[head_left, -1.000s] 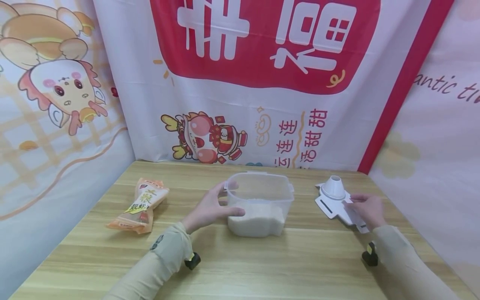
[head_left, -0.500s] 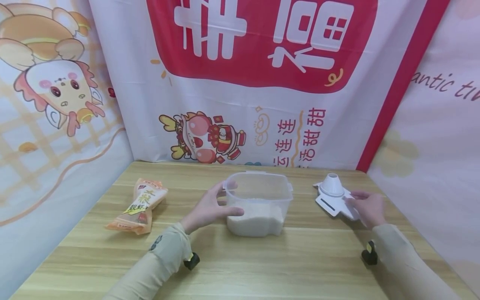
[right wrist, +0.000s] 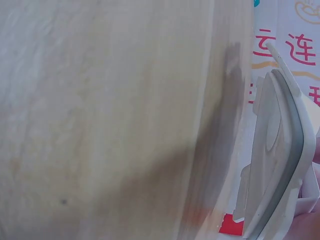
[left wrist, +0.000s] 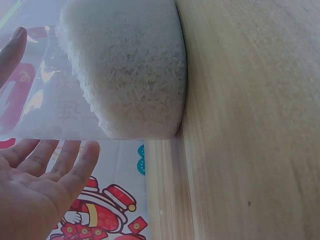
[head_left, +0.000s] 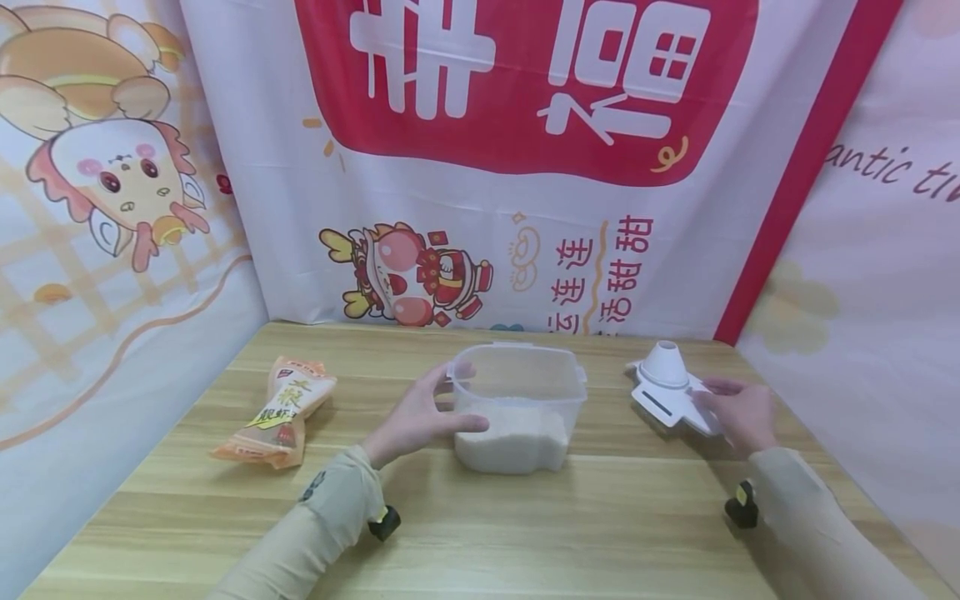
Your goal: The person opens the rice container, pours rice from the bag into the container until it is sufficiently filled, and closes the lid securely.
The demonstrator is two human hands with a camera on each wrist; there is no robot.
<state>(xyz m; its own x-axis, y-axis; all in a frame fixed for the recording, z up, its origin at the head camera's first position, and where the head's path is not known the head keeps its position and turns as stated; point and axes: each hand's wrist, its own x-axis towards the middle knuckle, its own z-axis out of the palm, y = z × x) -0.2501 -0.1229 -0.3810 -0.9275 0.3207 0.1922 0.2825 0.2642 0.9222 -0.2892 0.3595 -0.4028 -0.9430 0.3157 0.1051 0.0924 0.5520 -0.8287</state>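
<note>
A translucent plastic container point(head_left: 517, 379), partly filled with white rice point(left wrist: 130, 75), stands upright on the table. My left hand point(head_left: 420, 417) is around its left end, fairly straight fingers at the side wall and thumb across the front. On the right, my right hand point(head_left: 738, 412) pinches the edge of a white lid point(head_left: 671, 404) with a cone-shaped piece point(head_left: 665, 364) on top. The lid is tilted and raised off the table. Its underside, with a grey seal point(right wrist: 295, 135), shows in the right wrist view, where most of the hand is out of frame.
An orange-and-white food packet point(head_left: 285, 408) lies on the wooden table point(head_left: 525, 542), left of the container. A printed cloth point(head_left: 435, 192) hangs along the table's back edge, and more printed cloth walls stand at both sides.
My right hand has lifted and tilted the lid from the table, with its near edge now turned toward the hand. My left hand and the container stay in place.
</note>
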